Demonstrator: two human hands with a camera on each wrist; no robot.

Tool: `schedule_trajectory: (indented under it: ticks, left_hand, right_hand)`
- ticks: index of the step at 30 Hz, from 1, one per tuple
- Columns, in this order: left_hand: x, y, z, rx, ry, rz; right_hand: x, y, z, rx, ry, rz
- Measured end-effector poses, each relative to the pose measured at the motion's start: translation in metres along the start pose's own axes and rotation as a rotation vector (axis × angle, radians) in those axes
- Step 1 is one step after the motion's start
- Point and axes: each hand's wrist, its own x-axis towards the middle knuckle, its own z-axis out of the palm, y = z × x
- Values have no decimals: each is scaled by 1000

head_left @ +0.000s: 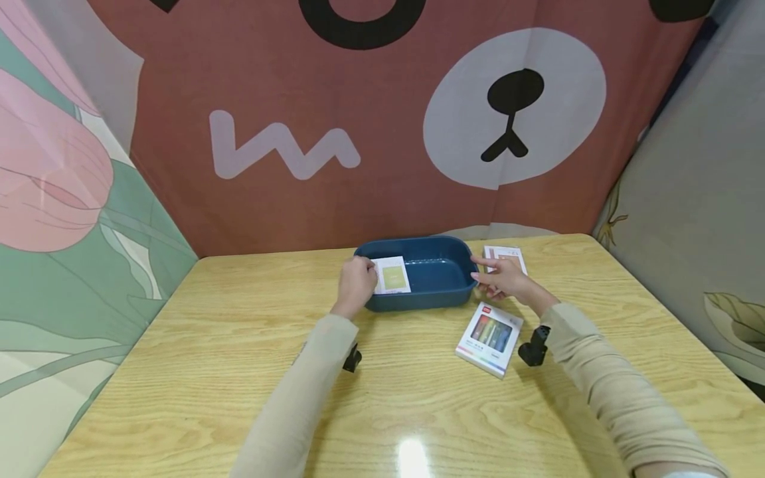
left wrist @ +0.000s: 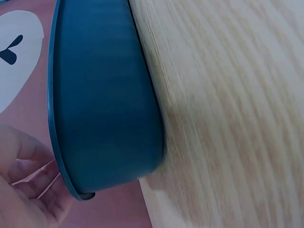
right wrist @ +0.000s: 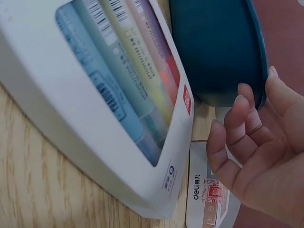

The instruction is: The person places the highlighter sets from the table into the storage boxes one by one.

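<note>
A dark blue plastic bin (head_left: pixel 418 303) sits near the table's back edge. At its left end my left hand (head_left: pixel 356 282) grips the rim with curled fingers; in the left wrist view part of those fingers is hidden behind the bin. My right hand (head_left: pixel 508 277) pinches the right end of the rim, thumb on top and fingers against the outer wall. Inside the bin, on the left, lies a white box with a yellow-green panel (head_left: pixel 394 277). A white box of coloured markers (right wrist: pixel 118 71) lies on the table in front of my right hand.
Another small white box (head_left: pixel 518 255), partly covered by my right hand, lies right of the bin. The wooden table (head_left: pixel 239 345) meets a hanging bear-print cloth (head_left: pixel 287 212) at the back. Flowered cloth (head_left: pixel 54 279) hangs at the left, and grey cloth at the right.
</note>
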Motion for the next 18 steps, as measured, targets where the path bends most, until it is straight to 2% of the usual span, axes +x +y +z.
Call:
schedule_trajectory:
  ticks: [6,18]
  left_hand:
    - [0,-6,-4,50,92,12]
    - [0,-21,-6,76,-15,-72]
  right_hand:
    - [-1,0,0,-21,-6,-17]
    - [-1,2,-1,-33,-7,-35]
